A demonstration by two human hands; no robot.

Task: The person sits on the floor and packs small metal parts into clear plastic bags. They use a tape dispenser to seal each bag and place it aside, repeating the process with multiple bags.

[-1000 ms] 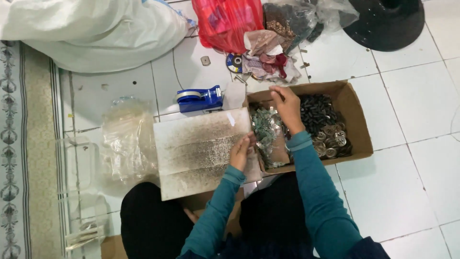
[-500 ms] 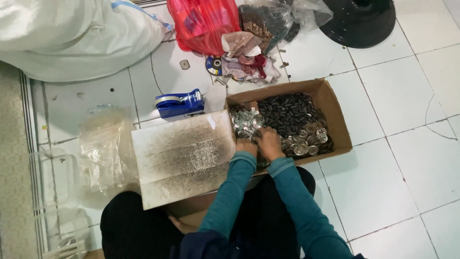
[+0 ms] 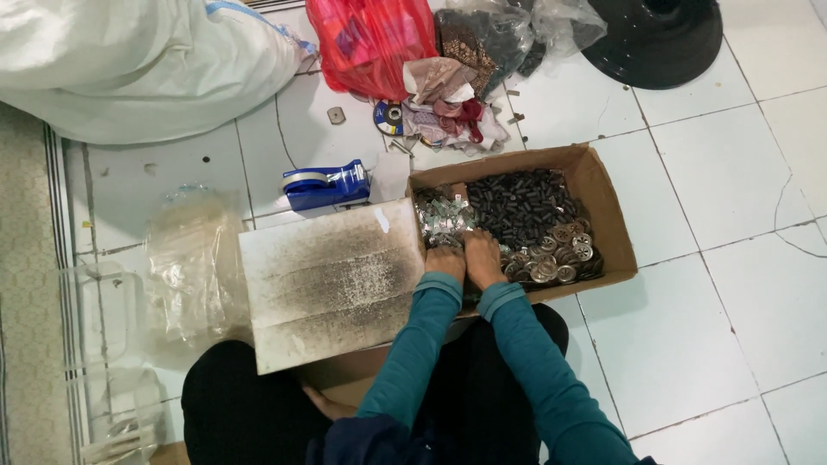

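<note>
White floor tiles (image 3: 706,310) with dark grout lines fill my view, with a patterned mat edge along the left; I look down on one open cardboard box (image 3: 603,198) set on the tiles just ahead of my knees. Both of my hands sit side by side at the box's near left corner; my left hand (image 3: 444,261) and right hand (image 3: 482,258) press down together, fingers curled onto a clear bag of small silvery metal pieces (image 3: 441,215), which lies inside the box against its left wall; I cannot tell whether either hand fully grips it. Behind the bag lies a heap of small dark cylindrical parts (image 3: 517,202); to its right, a heap of round silver washer-like discs (image 3: 556,254); too many to count. One grey-stained white board (image 3: 332,280) rests beside the box, over my lap; one blue tape dispenser (image 3: 327,183) stands beyond it; one red plastic bag (image 3: 370,43), one white sack (image 3: 129,60), one black round base (image 3: 659,39) lie farther off.
</note>
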